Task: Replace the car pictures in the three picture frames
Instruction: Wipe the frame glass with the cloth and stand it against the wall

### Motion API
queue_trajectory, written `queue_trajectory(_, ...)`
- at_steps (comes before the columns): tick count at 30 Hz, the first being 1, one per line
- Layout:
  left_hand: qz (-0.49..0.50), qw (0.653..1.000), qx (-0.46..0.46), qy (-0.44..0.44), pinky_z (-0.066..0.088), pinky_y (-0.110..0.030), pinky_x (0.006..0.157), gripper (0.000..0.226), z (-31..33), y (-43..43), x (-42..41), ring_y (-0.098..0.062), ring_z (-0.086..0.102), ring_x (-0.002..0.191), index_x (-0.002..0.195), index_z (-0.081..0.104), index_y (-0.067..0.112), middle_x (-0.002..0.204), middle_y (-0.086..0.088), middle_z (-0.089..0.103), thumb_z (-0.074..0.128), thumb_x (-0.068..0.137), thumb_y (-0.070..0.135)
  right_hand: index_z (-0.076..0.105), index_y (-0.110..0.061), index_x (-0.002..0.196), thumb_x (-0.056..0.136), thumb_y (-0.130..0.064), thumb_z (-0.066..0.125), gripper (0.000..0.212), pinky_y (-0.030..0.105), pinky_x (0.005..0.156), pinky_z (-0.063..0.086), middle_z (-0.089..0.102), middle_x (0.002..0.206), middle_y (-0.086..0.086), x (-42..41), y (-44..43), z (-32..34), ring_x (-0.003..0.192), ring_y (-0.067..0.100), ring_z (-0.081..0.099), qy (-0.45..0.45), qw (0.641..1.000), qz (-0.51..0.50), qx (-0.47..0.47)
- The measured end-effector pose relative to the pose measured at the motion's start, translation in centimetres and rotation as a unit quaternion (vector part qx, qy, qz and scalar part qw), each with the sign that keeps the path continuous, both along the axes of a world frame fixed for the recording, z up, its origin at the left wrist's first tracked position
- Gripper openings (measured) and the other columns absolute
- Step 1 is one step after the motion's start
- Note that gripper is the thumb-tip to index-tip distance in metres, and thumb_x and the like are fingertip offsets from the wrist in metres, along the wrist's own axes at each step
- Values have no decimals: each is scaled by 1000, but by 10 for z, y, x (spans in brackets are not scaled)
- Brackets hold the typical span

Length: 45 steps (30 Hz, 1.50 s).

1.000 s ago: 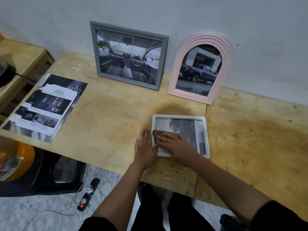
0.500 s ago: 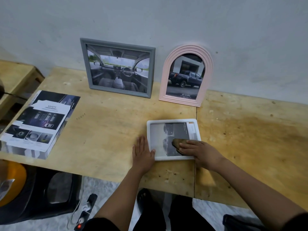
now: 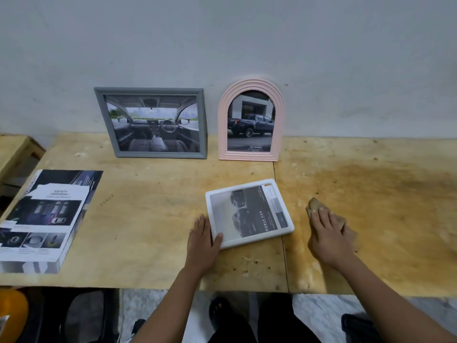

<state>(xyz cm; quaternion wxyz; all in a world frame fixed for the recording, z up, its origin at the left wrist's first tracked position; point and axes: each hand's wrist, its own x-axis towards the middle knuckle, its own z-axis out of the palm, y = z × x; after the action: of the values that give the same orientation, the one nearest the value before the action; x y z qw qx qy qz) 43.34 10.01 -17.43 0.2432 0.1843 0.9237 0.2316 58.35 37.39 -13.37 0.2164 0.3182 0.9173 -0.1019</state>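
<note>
**Left grip [image 3: 201, 241] flat beside the white frame [image 3: 247, 242], right grip [image 3: 329, 233] flat on a cloth [image 3: 313, 203]**

The left grip lies palm down on the counter [image 3: 148, 219] with its fingers straight and together. It sits at the white frame's 8 o'clock, against the frame's left edge, with the thumb lying on the lower left corner of the rim. It clasps nothing. The right grip is just as slack, its fingers spread and fairly straight, pressing a crumpled brown cloth onto the bare wood at the frame's 3 o'clock. The cloth and the frame lie apart.

The white frame lies flat and face up near the front edge of the counter, turned a little off square. It holds a grey print of cars with the words "DOUBLE CAB" running up its side (the first letter is hard to read).

At its 11 o'clock a grey frame [image 3: 150, 90] leans upright against the wall [image 3: 247, 40], showing a car's cabin and steering wheel. At 12 o'clock a pink arched frame [image 3: 222, 120] stands beside it, also against the wall, showing a dark pickup truck.

Far out at 9 o'clock a stack of car brochures [image 3: 42, 219] lies flat by the counter's left end.
</note>
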Motion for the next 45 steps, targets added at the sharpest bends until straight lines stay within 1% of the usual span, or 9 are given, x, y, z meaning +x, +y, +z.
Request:
queue_trajectory(6,50,997,57,-11,2,-36,119,66,2,-2,18,-19,-6,146,150,4,10,159,-3,0,37,99,35,43,-8,130,89,-1,44,42,32,99,39,46,131,6,-34,-43,7,122,23,42,257,955,-44,-140)
queue_trajectory(10,160,978,105,-82,3,-37,120,58,9,18,22,-22,-2,146,149,6,7,159,-5,3,34,98,14,51,1,105,84,2,51,21,31,68,38,53,99,16,-52,-58,-6,95,32,51,264,942,-154,-140)
queue_trajectory(14,245,940,205,-121,34,-45,110,46,19,21,9,-27,36,129,141,31,10,143,-12,36,35,95,6,45,0,120,77,-1,67,49,30,69,40,54,109,15,-61,-44,0,96,26,53,172,913,-283,-239)
queue_trajectory(20,309,765,502,-260,53,-41,87,33,70,28,-14,-30,56,111,129,46,13,124,-14,56,44,96,12,60,-3,97,73,8,67,27,30,66,45,67,93,13,-46,-39,20,77,21,57,206,831,-325,-401)
queue_trajectory(29,389,503,680,-365,36,-48,109,56,142,79,-73,-33,52,120,131,50,8,128,-16,57,29,98,48,58,-12,92,75,6,70,27,12,62,51,68,92,2,-72,-42,85,83,17,65,446,759,-210,-425)
queue_trajectory(34,367,483,717,-344,44,-37,94,34,179,88,-95,-27,57,97,103,60,16,102,-10,62,36,94,37,60,-3,106,94,5,37,28,33,95,49,64,109,13,-76,-25,110,100,23,61,456,671,-210,-546)
queue_trajectory(38,342,499,738,-299,40,-30,67,24,195,90,-105,-20,49,70,67,49,20,68,-3,51,32,83,24,51,7,117,94,7,29,32,29,85,54,61,111,19,-77,-12,131,104,24,58,461,583,-249,-620)
queue_trajectory(40,335,493,743,-303,37,-25,58,29,196,88,-106,-15,49,55,59,44,22,54,2,47,33,85,26,59,6,104,94,6,30,31,21,75,57,63,105,17,-77,-8,145,98,22,60,451,598,-241,-617)
queue_trajectory(45,294,534,725,-320,37,-13,40,71,192,86,-121,-10,42,30,31,48,18,34,5,43,16,93,30,67,0,107,94,0,40,29,16,82,52,71,109,8,-85,-4,162,103,14,65,349,755,-125,-540)
